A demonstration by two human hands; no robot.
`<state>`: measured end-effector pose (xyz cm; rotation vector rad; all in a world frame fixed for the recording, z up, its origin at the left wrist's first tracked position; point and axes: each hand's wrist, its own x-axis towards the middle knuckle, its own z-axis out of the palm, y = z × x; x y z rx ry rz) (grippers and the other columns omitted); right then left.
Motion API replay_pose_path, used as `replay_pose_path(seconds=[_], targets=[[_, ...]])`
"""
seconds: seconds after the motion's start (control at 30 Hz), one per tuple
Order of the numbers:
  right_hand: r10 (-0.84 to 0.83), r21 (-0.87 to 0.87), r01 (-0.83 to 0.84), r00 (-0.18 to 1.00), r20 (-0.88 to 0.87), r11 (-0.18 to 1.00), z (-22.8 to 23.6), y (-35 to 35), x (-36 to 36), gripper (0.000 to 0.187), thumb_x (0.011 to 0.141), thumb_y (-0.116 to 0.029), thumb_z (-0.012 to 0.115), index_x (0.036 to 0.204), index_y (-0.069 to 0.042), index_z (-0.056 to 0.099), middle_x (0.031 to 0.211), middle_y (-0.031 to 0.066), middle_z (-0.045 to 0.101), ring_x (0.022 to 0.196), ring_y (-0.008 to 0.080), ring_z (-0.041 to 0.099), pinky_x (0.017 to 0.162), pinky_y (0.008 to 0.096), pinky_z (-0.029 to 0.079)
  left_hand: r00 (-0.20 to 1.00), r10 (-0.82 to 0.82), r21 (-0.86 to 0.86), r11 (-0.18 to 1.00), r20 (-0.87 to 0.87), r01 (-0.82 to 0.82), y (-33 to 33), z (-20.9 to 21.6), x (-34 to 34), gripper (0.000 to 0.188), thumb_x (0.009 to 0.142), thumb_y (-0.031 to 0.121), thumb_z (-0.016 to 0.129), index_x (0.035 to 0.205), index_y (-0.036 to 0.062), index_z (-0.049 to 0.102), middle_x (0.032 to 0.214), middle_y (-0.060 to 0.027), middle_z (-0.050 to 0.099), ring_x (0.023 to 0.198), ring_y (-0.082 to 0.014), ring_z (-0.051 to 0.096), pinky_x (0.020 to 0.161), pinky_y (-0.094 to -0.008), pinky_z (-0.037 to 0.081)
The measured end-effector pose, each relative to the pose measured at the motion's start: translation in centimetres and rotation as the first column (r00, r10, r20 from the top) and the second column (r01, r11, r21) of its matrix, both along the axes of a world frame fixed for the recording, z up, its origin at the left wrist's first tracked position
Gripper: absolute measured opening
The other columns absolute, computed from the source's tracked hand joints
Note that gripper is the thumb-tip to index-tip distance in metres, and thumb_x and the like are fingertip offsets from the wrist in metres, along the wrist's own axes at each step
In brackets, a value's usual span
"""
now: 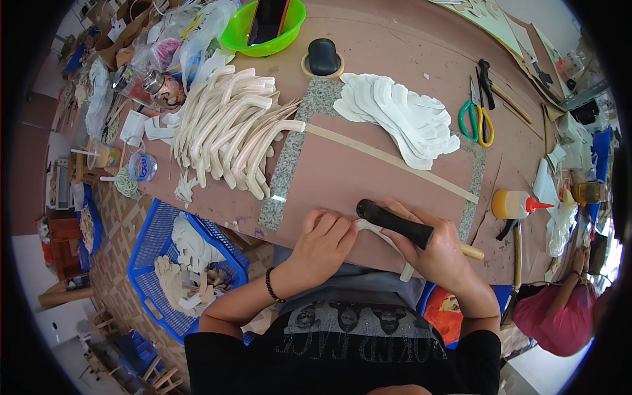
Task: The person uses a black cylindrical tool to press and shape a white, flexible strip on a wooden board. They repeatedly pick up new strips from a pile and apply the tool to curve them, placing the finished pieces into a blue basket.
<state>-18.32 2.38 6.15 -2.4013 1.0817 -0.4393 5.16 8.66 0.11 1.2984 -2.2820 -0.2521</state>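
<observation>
My right hand (pixel 442 255) is wrapped round a hammer with a dark head (pixel 395 222) and a pale wooden handle (pixel 473 251). Below the hammer head, at the near edge of the table, lies a curved white strip (pixel 380 232), partly covered by my right hand. Its left end is pinched by the fingers of my left hand (pixel 322 240), which wears a dark bead bracelet. Farther back sits a fanned pile of flat white curved pieces (pixel 398 115). To its left is a bigger heap of cream curved strips (pixel 227 125).
Green and yellow scissors (pixel 486 125), another hammer (pixel 486 82) and a yellow glue bottle (pixel 510 205) lie at right. A green bowl (pixel 289 36) holds a phone. At lower left stands a blue basket (pixel 148 263) of scraps. Another person in a red top (pixel 559 319) is at far right.
</observation>
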Motion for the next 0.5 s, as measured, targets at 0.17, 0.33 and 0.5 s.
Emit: replay_pose_path(seconds=[0.17, 0.33, 0.5], targets=[[-0.003, -0.059, 0.004, 1.0, 0.017, 0.998, -0.7, -0.6, 0.0, 0.063, 0.073, -0.004, 0.073, 0.136, -0.007, 0.067, 0.09, 0.0105, 0.068, 0.074, 0.0307, 0.068, 0.068, 0.0437, 0.057, 0.994, 0.048, 0.057, 0.997, -0.097, -0.043, 0.6, -0.6, 0.4, 0.028, 0.085, 0.006, 0.067, 0.111, -0.0002, 0.072, 0.101, -0.0076, 0.061, 0.097, -0.025, 0.06, 0.098, -0.0423, 0.038], [0.049, -0.017, -0.048, 0.995, 0.09, 0.999, -0.4, -0.5, 0.3, 0.065, 0.072, -0.004, 0.074, 0.137, -0.008, 0.067, 0.091, 0.0092, 0.067, 0.075, 0.0303, 0.068, 0.07, 0.0447, 0.057, 0.982, 0.108, 0.077, 0.992, -0.153, -0.097, 0.9, -0.8, 0.2, 0.028, 0.081, 0.002, 0.071, 0.108, -0.0001, 0.073, 0.101, -0.0076, 0.063, 0.097, -0.025, 0.06, 0.094, -0.041, 0.04], [0.061, -0.02, -0.062, 0.998, -0.029, 0.998, 0.5, -0.6, 0.5, 0.067, 0.071, -0.002, 0.072, 0.138, -0.009, 0.066, 0.089, 0.0079, 0.065, 0.074, 0.0298, 0.067, 0.068, 0.0435, 0.056, 0.996, 0.079, -0.042, 0.996, 0.031, -0.078, 2.2, -0.9, -0.4, 0.032, 0.085, 0.009, 0.07, 0.113, -0.0048, 0.07, 0.107, -0.011, 0.065, 0.103, -0.0261, 0.063, 0.097, -0.0447, 0.042]])
